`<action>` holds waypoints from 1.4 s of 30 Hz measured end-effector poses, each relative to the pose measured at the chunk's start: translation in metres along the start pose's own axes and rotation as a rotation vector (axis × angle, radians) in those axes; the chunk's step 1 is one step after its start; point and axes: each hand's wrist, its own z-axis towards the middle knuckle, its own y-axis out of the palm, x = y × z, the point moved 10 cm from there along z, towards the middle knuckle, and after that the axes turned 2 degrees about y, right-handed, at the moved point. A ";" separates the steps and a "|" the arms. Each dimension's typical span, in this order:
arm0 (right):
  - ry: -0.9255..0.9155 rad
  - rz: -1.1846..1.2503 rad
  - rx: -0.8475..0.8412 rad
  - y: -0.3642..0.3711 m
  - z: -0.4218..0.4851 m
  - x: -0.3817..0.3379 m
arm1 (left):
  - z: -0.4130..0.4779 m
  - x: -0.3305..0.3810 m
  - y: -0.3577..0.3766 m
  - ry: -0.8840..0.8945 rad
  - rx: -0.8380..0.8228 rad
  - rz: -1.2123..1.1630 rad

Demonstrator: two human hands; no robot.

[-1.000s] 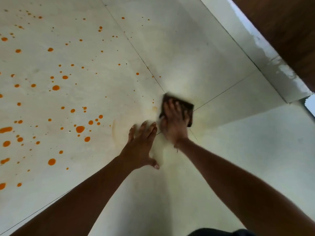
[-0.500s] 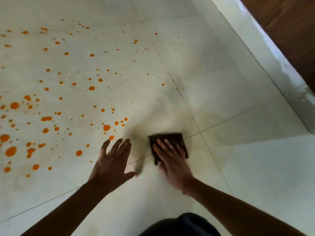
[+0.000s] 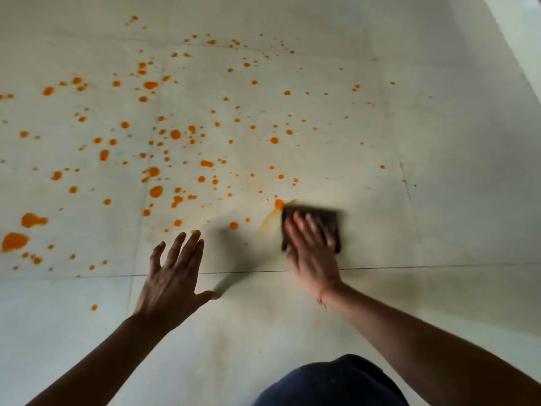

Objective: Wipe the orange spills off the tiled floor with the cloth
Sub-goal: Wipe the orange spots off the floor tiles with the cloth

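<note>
We note the right hand, fingers straight and slightly apart, pressing flat on the cloth, likely to spread pressure. Orange spills dot the tiled floor left of and beyond the cloth. Left hand, fingers splayed, sits left of the cloth, probably bracing.

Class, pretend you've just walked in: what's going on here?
A person is wiping orange spills off a pale tiled floor. Their right hand presses a dark cloth flat at the splatter's edge, smearing one drop. The left hand is spread open beside it, holding nothing. Most drops, further left, are not yet wiped.
</note>
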 end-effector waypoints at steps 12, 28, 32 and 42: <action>-0.247 -0.001 -0.025 0.020 0.033 -0.105 | -0.069 -0.084 0.030 -0.373 -0.111 -0.061; -0.607 0.005 -0.173 0.081 -0.010 -0.262 | -0.117 -0.122 0.045 -0.592 -0.035 -0.123; -0.759 -0.008 -0.253 0.072 -0.046 -0.210 | -0.145 -0.127 0.048 -0.626 -0.055 -0.127; -0.848 0.009 -0.384 0.083 -0.085 -0.274 | -0.207 -0.155 0.044 -0.629 -0.180 -0.077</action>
